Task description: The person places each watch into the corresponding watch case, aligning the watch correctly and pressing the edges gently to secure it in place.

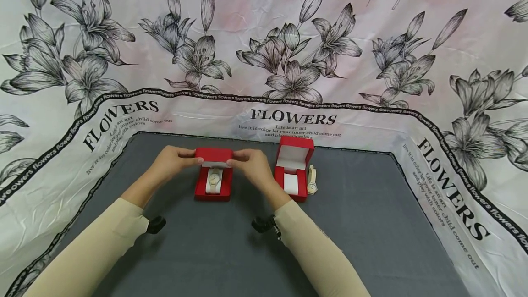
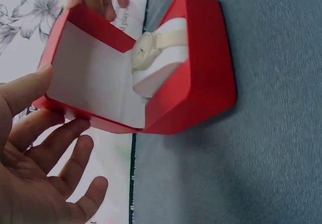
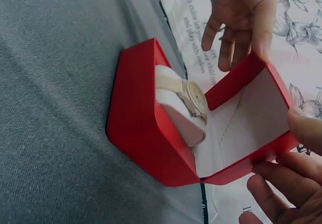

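Observation:
A red watch box [image 1: 212, 197] stands on the dark grey cloth with its lid [image 1: 213, 154] raised partway. Inside, a watch with a cream strap [image 3: 197, 97] is wrapped around a white cushion [image 3: 178, 114]. My left hand [image 1: 170, 165] pinches the lid's left edge, thumb at the inner rim and fingers behind. On the opposite edge, my right hand [image 1: 252, 165] pinches the lid in the same way. White lining [image 2: 90, 68] shows inside the lid in both wrist views.
To the right, a second red watch box [image 1: 302, 191] stands with its lid up and a bare white cushion [image 1: 290, 183] inside. Another cream-strapped watch [image 1: 312, 188] lies against its right side. Behind the grey cloth [image 1: 231, 251] hangs a flower-printed white cloth [image 1: 231, 118].

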`<state>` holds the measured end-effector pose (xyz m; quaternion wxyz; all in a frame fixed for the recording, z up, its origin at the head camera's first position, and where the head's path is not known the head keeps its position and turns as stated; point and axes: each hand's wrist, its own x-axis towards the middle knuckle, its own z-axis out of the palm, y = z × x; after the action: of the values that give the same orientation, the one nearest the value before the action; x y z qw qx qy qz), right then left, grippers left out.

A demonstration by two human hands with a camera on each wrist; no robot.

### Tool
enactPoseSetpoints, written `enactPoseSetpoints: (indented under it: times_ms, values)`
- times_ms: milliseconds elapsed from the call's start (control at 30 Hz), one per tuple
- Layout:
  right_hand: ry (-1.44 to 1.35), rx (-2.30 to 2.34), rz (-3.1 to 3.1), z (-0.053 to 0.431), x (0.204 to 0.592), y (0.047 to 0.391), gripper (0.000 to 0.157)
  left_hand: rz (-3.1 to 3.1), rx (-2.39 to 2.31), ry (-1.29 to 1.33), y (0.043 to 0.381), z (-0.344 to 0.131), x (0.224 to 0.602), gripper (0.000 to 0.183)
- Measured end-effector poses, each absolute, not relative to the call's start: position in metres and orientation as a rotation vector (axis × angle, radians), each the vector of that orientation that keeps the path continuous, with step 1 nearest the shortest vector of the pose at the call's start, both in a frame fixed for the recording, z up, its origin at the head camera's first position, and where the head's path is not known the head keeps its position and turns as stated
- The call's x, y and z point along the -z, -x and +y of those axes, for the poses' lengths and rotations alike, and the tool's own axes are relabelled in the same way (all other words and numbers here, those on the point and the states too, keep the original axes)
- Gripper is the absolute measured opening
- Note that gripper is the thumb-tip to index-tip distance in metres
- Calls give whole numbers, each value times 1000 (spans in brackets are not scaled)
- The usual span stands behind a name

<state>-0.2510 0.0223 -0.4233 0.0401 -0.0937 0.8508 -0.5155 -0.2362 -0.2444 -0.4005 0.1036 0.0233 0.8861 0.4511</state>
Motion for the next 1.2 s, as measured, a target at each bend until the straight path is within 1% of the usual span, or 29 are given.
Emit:
enactPoseSetpoints:
  times_ms: [200, 333, 533, 667, 1000, 1200]
  values:
    - [307, 1541, 2654, 26, 422, 247, 42, 2570, -1433, -27, 233, -239, 403, 69]
    - [319, 1552, 2670, 25, 423, 242, 40, 2570, -1469, -34, 229, -239, 409, 71]
    - [362, 1618, 2637, 9, 427, 231, 41, 2631, -1500, 4, 214, -249, 413, 73]
    - [329, 1630, 2649, 3, 432, 223, 43, 2644, -1519, 6, 203, -252, 419, 71]
    - [239, 1628, 2716, 7, 432, 204, 32, 2713, -1521, 29, 189, -237, 431, 62]
    - [208, 1656, 2708, 10, 437, 197, 32, 2748, -1534, 28, 179, -229, 438, 58]
